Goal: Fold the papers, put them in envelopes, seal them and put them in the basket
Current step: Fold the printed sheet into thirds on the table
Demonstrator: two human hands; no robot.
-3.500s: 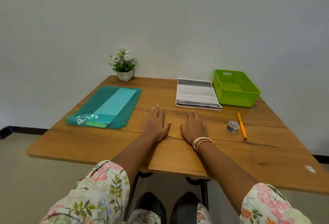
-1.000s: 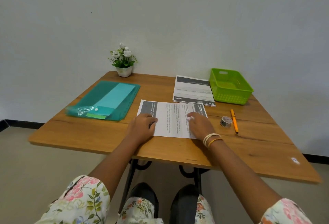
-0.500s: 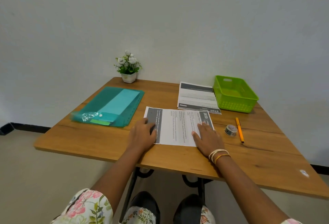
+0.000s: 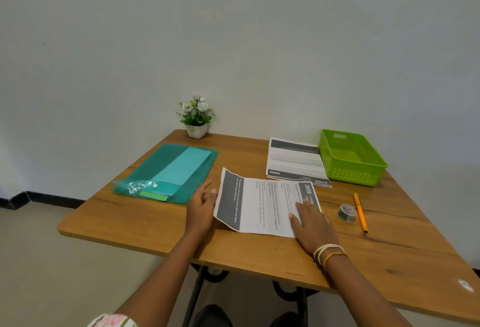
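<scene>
Head view: wooden table (image 4: pixel 145 225), white wall (image 4: pixel 233 41).

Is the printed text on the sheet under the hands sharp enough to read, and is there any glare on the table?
Head view: on the sheet only the number 2659 reads, the small print is blurred; the table shows no glare; the plastic flap of the teal folder glints.

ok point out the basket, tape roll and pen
green basket (image 4: pixel 361 175), head view, front wall
tape roll (image 4: pixel 347 213), head view, top ring
orange pen (image 4: pixel 360 212), head view, mid barrel
</scene>
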